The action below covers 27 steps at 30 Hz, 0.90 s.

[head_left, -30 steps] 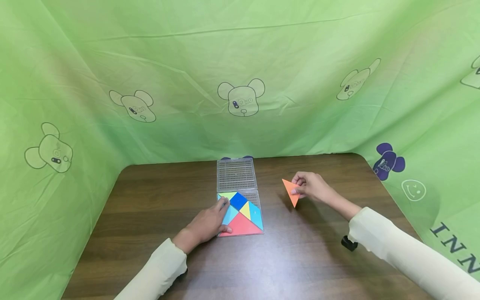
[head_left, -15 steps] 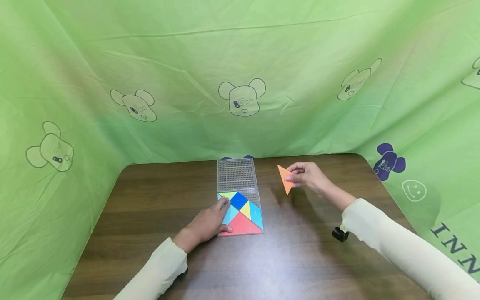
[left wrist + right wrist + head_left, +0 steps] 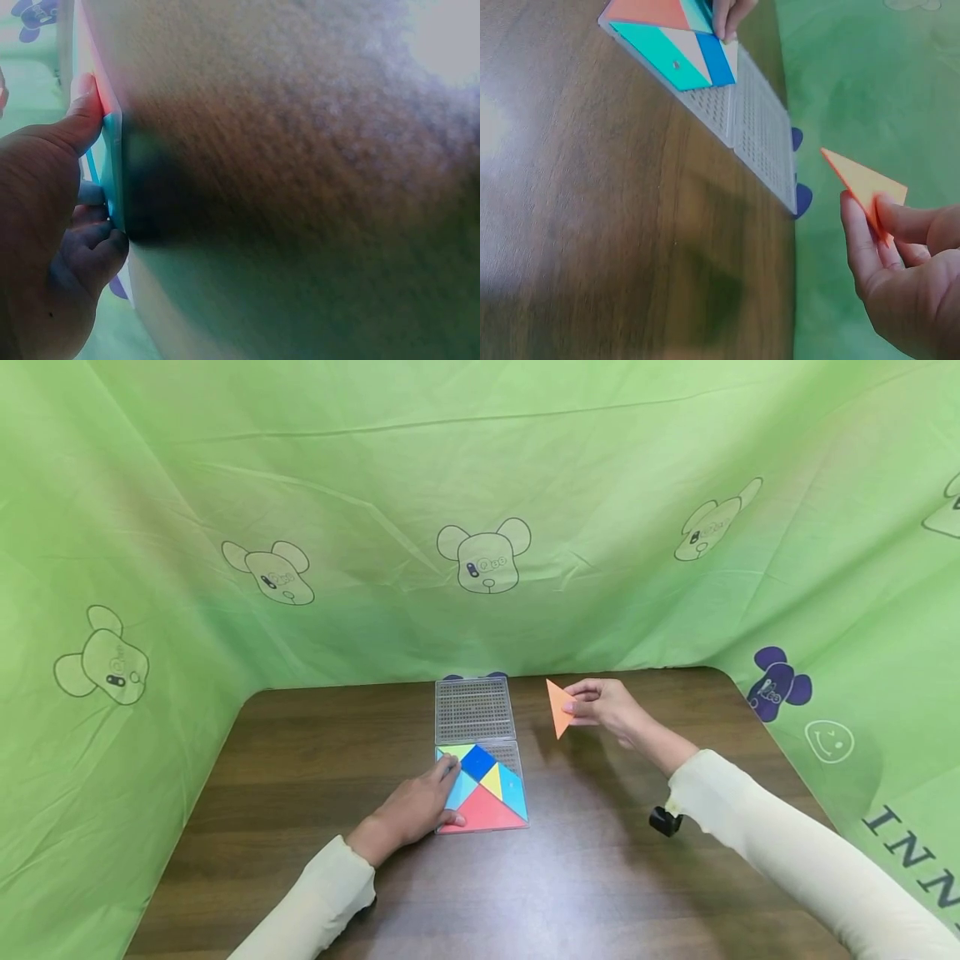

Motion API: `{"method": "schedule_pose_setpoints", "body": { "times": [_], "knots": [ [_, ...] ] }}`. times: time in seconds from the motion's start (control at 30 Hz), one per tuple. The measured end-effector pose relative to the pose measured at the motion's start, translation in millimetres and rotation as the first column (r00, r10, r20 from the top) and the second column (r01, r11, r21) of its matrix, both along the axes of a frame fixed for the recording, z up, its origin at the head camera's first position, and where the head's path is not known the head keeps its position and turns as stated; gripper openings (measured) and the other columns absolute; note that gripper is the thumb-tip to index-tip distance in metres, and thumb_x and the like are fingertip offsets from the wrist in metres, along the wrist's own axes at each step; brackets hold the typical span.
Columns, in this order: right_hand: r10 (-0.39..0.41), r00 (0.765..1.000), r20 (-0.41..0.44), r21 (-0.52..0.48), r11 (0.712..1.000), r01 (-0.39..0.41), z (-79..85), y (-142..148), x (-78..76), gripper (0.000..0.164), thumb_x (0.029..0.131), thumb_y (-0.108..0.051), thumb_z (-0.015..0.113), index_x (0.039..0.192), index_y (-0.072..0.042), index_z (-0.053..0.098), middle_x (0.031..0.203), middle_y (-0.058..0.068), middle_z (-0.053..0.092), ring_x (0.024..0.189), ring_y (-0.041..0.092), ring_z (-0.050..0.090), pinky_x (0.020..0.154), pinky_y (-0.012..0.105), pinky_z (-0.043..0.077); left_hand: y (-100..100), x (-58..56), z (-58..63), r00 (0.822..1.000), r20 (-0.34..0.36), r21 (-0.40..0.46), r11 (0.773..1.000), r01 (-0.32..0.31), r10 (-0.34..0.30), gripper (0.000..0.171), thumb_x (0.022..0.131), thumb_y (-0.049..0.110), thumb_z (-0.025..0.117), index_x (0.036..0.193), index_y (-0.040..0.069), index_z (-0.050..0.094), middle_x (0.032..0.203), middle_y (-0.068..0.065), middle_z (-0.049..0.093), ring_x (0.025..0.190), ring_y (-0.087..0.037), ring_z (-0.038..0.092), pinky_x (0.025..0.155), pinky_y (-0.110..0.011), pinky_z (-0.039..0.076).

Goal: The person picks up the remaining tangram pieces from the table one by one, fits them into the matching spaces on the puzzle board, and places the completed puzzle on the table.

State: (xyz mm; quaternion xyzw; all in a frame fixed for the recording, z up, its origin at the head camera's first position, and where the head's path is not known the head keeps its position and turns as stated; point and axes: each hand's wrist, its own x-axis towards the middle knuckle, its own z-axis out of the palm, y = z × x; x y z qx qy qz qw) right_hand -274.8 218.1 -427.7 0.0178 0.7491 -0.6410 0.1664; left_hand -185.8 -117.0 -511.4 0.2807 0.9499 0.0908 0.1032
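Note:
My right hand (image 3: 611,710) pinches an orange triangular tangram piece (image 3: 559,708) between thumb and fingers. It holds the piece raised over the table, right of the hinged clear case. In the right wrist view the orange triangle (image 3: 866,184) points up and left from the fingertips. My left hand (image 3: 412,806) rests on the left side of the case's near half, thumb on the red triangle (image 3: 483,810) and fingertips by the light green piece (image 3: 456,750). Also lying there are a blue square (image 3: 478,762), a small yellow triangle (image 3: 492,781) and a light blue piece (image 3: 513,793).
The case's perforated far half (image 3: 474,710) lies flat toward the back edge of the brown wooden table (image 3: 322,752). At the case's upper right corner, a perforated patch (image 3: 507,752) is uncovered. Green printed cloth (image 3: 360,635) hangs around the back and sides.
My right hand has moved up and to the left with the orange triangle, closer to the case. The left hand has stayed on the case.

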Motion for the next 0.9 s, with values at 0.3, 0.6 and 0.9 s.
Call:
{"method": "schedule_pose_setpoints", "body": {
  "times": [0.3,0.6,0.9],
  "knots": [
    [0.045,0.998,-0.04,0.011,0.999,-0.044,-1.1,-16.4,-1.3,0.038,0.087,0.003,0.066,0.122,0.011,0.055,0.094,0.008,0.064,0.08,0.016,0.07,0.087,0.044,0.054,-1.4,-0.1,-1.7,1.0,-0.014,0.011,1.0,0.011,-0.011,0.089,0.085,0.058,0.059,0.151,0.006,0.029,0.152,-0.008,0.029,0.121,-0.023,0.055,0.098,-0.035,0.05],
    [0.064,0.997,-0.043,0.046,0.997,-0.062,-6.1,-33.8,-2.1,0.038,0.084,0.003,0.07,0.119,0.011,0.057,0.092,0.009,0.065,0.076,0.016,0.069,0.086,0.048,0.053,-1.1,0.9,-0.9,1.0,-0.016,0.017,1.0,0.006,-0.006,0.088,0.086,0.057,0.06,0.151,0.006,0.029,0.152,-0.008,0.029,0.121,-0.024,0.055,0.098,-0.035,0.05],
    [0.106,0.994,-0.019,0.118,0.988,-0.103,-15.0,-53.8,-3.2,0.032,0.079,0.006,0.072,0.109,0.012,0.062,0.086,0.013,0.066,0.072,0.018,0.068,0.076,0.043,0.058,-0.6,0.6,0.6,1.0,-0.012,0.019,1.0,0.008,-0.008,0.089,0.086,0.057,0.059,0.151,0.005,0.029,0.153,-0.01,0.028,0.123,-0.025,0.055,0.099,-0.036,0.049]
  ]
}}
